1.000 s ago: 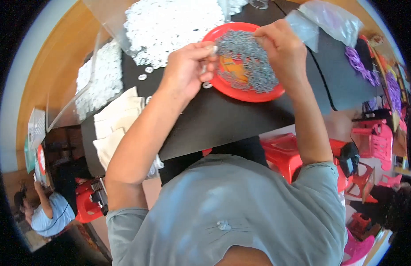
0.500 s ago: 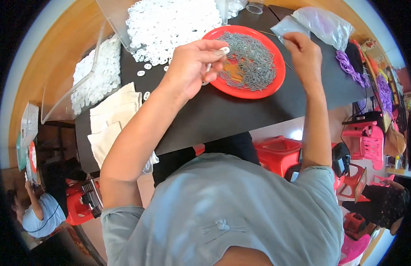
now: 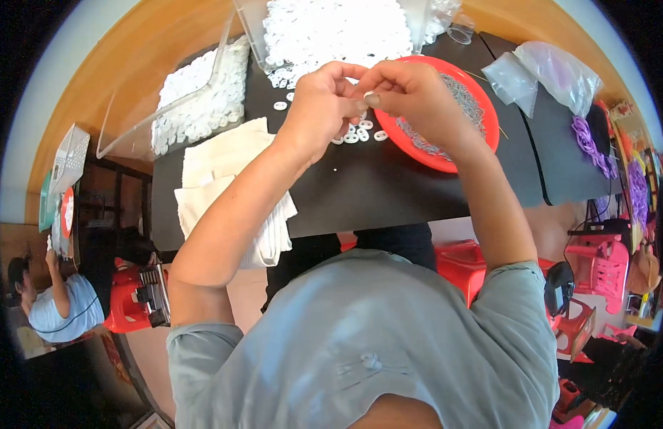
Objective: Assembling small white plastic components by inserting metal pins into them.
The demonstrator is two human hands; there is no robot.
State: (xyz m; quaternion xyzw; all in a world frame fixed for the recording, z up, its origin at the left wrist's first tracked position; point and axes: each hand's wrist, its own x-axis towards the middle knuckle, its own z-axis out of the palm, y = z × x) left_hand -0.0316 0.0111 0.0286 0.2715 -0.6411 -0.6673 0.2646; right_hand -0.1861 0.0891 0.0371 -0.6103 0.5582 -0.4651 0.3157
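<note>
My left hand point(image 3: 318, 107) and my right hand point(image 3: 421, 104) meet over the table, fingertips touching. Between them shows a sliver of a small white oval plastic piece point(image 3: 368, 94), pinched by the left thumb and fingers. The right thumb and forefinger are closed against it; anything else they pinch is hidden. Under my right hand lies a red plate point(image 3: 491, 132) heaped with thin grey metal pins or screws point(image 3: 470, 100). Several loose white two-holed pieces point(image 3: 363, 133) are scattered on the dark table just left of the plate.
Behind my hands stands a clear bin point(image 3: 244, 21) of white pieces, with another clear bin point(image 3: 124, 136) to its left. A cream cloth point(image 3: 224, 154) hangs over the front edge. Plastic bags point(image 3: 560, 75) lie at the far right. Someone point(image 3: 67, 307) works at the far left.
My right hand has come left from the plastic bag to meet my left hand at the white piece. The view has shifted, so the table appears farther right.
</note>
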